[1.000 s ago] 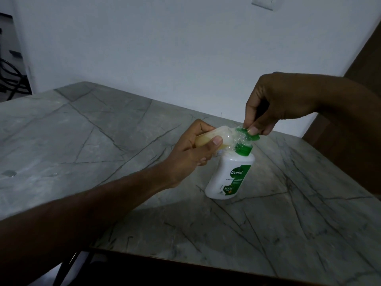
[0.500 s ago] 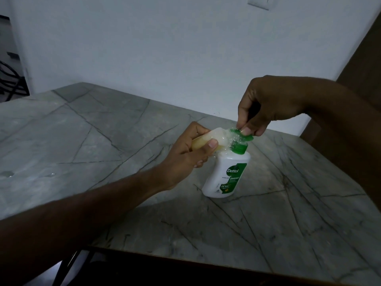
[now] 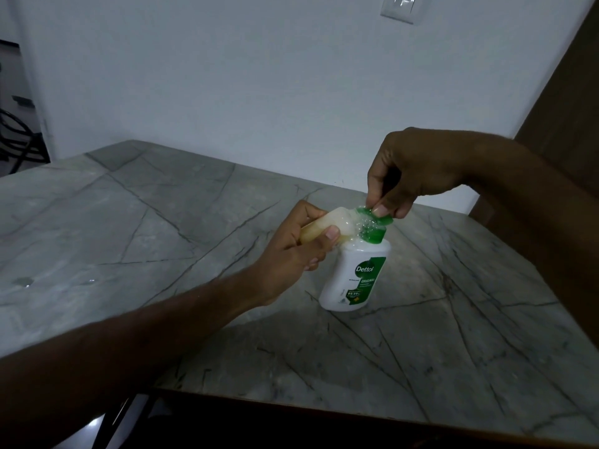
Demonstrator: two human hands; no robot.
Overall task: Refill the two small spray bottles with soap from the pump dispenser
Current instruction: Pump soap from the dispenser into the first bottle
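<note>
Pressing Dettol dispenser pump (label "ORIGINAL"), right hand fingers pinched; left hand gripping spray bottle.

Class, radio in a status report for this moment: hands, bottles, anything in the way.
Left hand gripping small bottle, tilted at the nozzle. Right hand pressing green pump head of Dettol dispenser, foam at spout. Marble table: no obstruction.

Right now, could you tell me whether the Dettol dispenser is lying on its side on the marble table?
No, the Dettol dispenser stands on its base on the marble table, leaning slightly, with the right hand on its green pump head.
</note>
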